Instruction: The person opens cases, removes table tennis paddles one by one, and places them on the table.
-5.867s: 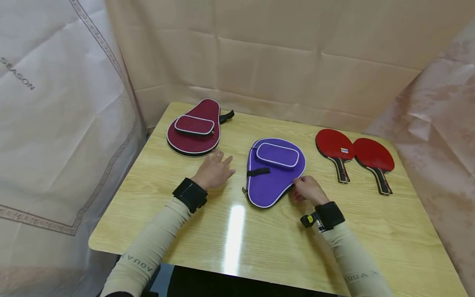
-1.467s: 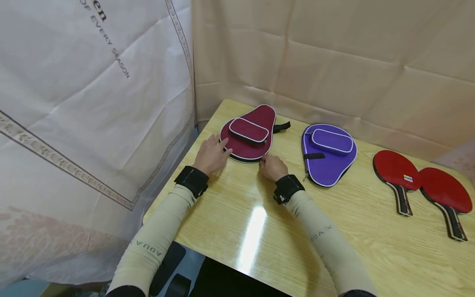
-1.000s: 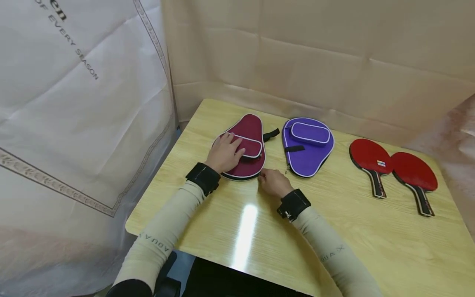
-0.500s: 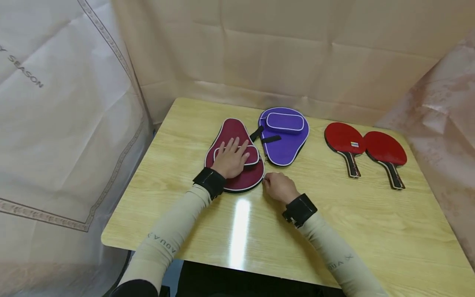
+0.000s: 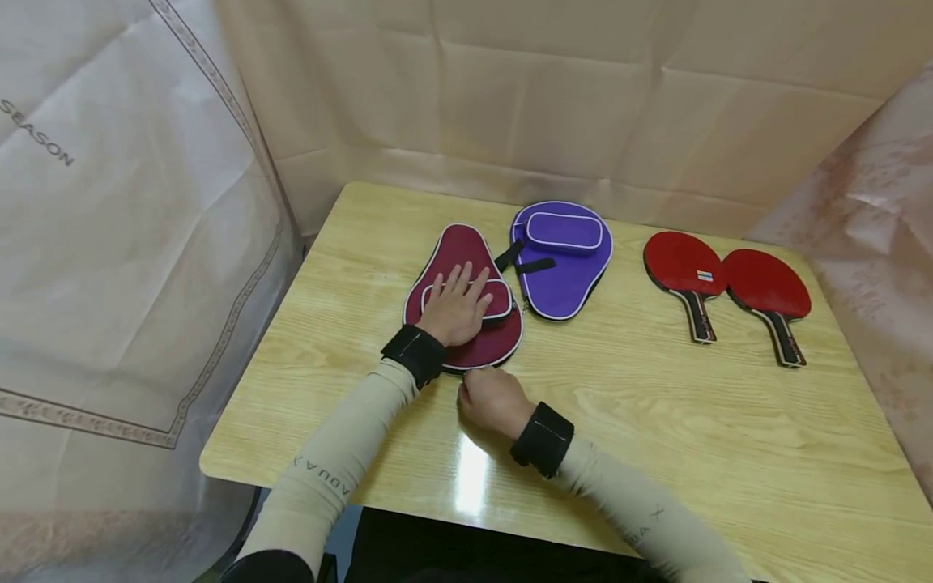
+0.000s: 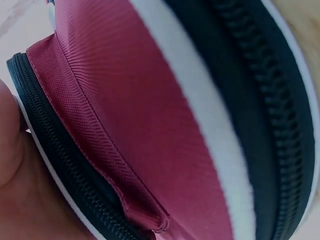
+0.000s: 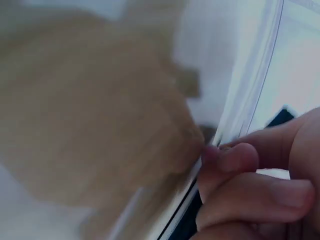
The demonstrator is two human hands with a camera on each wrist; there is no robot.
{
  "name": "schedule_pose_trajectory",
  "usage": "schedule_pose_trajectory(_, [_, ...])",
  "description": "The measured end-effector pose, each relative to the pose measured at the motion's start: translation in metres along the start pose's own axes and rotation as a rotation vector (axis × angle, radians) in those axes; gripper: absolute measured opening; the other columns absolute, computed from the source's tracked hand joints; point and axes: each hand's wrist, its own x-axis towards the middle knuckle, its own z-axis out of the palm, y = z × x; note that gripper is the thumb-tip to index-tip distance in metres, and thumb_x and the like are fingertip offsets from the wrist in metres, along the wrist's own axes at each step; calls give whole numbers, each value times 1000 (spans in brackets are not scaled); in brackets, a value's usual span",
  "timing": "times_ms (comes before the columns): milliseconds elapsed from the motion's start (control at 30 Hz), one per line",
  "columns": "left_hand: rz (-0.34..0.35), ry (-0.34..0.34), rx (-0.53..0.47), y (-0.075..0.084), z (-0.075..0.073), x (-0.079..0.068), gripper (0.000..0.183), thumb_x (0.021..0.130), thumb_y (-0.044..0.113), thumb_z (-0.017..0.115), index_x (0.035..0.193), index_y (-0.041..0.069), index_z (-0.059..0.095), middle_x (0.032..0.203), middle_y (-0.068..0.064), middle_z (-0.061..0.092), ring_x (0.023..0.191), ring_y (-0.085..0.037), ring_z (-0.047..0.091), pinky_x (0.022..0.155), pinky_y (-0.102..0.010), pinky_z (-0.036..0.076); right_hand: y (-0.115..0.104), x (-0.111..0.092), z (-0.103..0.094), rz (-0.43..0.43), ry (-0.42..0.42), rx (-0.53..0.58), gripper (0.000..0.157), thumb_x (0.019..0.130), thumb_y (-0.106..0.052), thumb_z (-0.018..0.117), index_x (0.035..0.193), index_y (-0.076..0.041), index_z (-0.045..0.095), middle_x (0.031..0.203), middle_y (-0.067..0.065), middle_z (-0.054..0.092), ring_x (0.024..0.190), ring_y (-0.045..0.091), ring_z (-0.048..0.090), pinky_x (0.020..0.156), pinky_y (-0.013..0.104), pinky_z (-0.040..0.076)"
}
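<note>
A maroon table tennis bat case (image 5: 466, 251) with white piping lies on the table, its wide end toward me. My left hand (image 5: 455, 312) presses flat on its front pocket, fingers spread. In the left wrist view, the case's edge zipper (image 6: 280, 120) and the pocket zipper (image 6: 55, 145) show beside the hand. At the case's near edge my right hand (image 5: 496, 398) pinches the zipper pull, which the fingers hide. The right wrist view shows curled fingers (image 7: 250, 200) with thumb and fingertip together at the case's edge.
A purple bat case (image 5: 561, 279) lies behind to the right, close to the maroon case's black strap (image 5: 508, 256). Two red table tennis bats, a left one (image 5: 678, 263) and a right one (image 5: 765, 283), lie farther right. Cloth curtains (image 5: 547, 97) hang around the wooden table (image 5: 656, 421).
The maroon case has been pulled nearer and turned. My left hand has moved onto its pocket. My right hand left the purple case and has slid leftward along the maroon case's near edge.
</note>
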Motion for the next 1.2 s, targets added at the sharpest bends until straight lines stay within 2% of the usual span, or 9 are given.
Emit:
schedule_pose_trajectory(133, [-2,-10,15,-1,0,-1,57,109,39,18,161,17,12,166,-15,7,154,-32,4,123,-52,5,-21,11,5,-60,16,68,23,94,-14,58,72,-9,61,69,10,66,68,29,69,56,42,54])
schedule_pose_trajectory(267, [8,-24,7,1,-1,-2,57,109,40,18,161,17,11,166,-15,7,154,-32,4,123,-52,4,-23,14,7,-70,34,103,24,94,-12,59,70,-12,59,65,6,64,67,26,69,56,40,54])
schedule_pose_trajectory(367, [5,-29,13,2,-2,-2,57,109,40,19,161,17,11,166,-15,7,154,-31,3,123,-52,5,-19,12,8,-75,40,95,28,94,-12,58,66,-12,59,63,6,63,66,26,69,55,40,53])
schedule_pose_trajectory(467, [8,-30,18,1,-5,-4,57,109,41,20,161,17,12,166,-14,8,154,-30,3,123,-51,5,-14,10,9,-99,41,97,26,95,-12,57,70,-11,60,64,5,63,66,26,69,56,40,53])
schedule_pose_trajectory(600, [32,-32,16,-5,-8,-7,57,109,41,22,160,16,17,166,-14,13,154,-30,5,123,-50,6,-9,8,8,-135,24,95,22,97,-14,56,77,-11,63,68,4,65,67,24,68,57,39,52])
schedule_pose_trajectory(767, [42,-43,1,-16,-15,-13,56,109,40,21,159,15,24,164,-14,19,153,-30,9,123,-50,9,1,0,5,-179,8,63,21,98,-17,57,79,-13,63,71,1,64,69,22,68,59,38,52])
schedule_pose_trajectory(933, [56,-70,18,-26,-20,-11,56,109,39,17,157,14,28,163,-14,23,153,-31,11,123,-52,11,19,-15,1,-214,7,48,20,98,-15,56,79,-14,62,69,-3,59,66,17,63,58,34,50])
schedule_pose_trajectory(1200, [90,-106,30,-35,-24,-11,54,109,38,23,157,13,31,162,-16,24,153,-32,11,123,-52,12,47,-45,-6,-321,-38,31,16,99,-15,58,83,-14,59,70,-7,52,60,8,49,55,27,45])
